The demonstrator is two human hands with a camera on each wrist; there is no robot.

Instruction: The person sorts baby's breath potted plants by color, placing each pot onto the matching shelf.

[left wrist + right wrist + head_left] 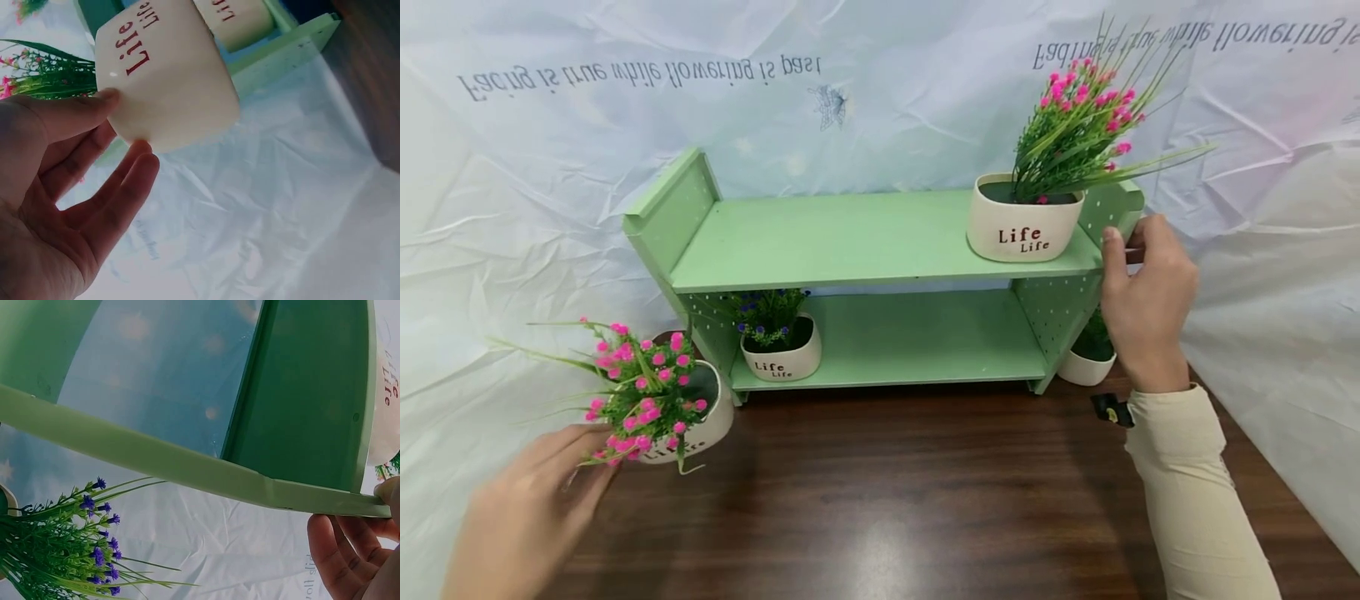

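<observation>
I can count four white flowerpots [1026,237] from here, two planted with pink blooms [647,410] and two with purple ones [97,556]; one green rack [880,281] with two boards [820,237] and two side panels [677,208]; one left hand [523,500], one right hand [1150,292], one cream sleeve [1187,483]; one brown tabletop [880,475]; two lines of lettering [643,72] and one printed butterfly [830,107]

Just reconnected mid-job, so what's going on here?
A person's left hand holds a pink-flowered pot beside the left end of a green shelf, while the right hand grips the shelf's right side. Another pink-flowered pot stands on top, at the right; a purple-flowered pot stands below, at the left. One more white pot sits outside the right end.
</observation>
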